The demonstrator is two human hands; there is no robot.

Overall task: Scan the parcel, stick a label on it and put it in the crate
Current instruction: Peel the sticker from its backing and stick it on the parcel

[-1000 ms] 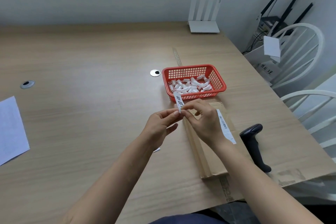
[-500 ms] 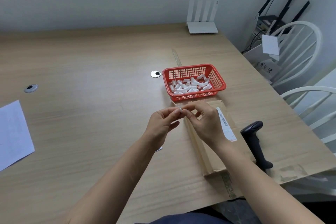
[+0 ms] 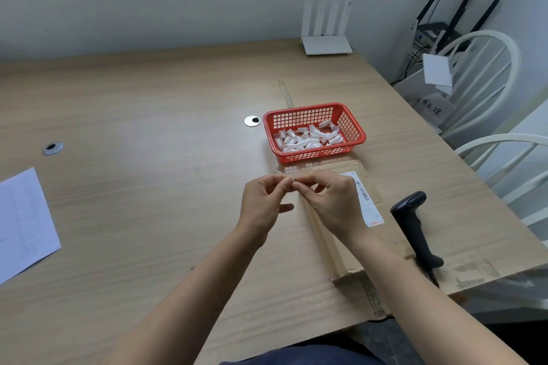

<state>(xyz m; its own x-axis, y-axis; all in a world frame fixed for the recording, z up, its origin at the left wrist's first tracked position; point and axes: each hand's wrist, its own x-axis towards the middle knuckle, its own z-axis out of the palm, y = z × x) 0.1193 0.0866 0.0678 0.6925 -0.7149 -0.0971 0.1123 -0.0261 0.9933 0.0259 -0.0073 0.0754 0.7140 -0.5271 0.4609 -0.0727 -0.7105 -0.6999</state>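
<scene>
Head view: both hands meet above the near-right part of the tabletop (image 3: 148, 115), over the far end of the flat cardboard parcel (image 3: 341, 249). The left hand (image 3: 261, 204) and right hand (image 3: 329, 201) have thumb and forefinger tips pressed together at one spot, apparently pinching a small label; the label itself is too small to make out. The likely step is peeling it from its backing. To do that well, one pinch should hold the backing firm while the other lifts a corner slowly, so the sticky face does not fold onto itself. The label should go on bare cardboard, clear of the barcode strip (image 3: 366, 198) along the parcel's right side. The scanner (image 3: 415, 231) lies just beside the parcel, toward the right edge. The red basket (image 3: 355, 124) of white slips sits just beyond the parcel. No crate is clearly identifiable.
</scene>
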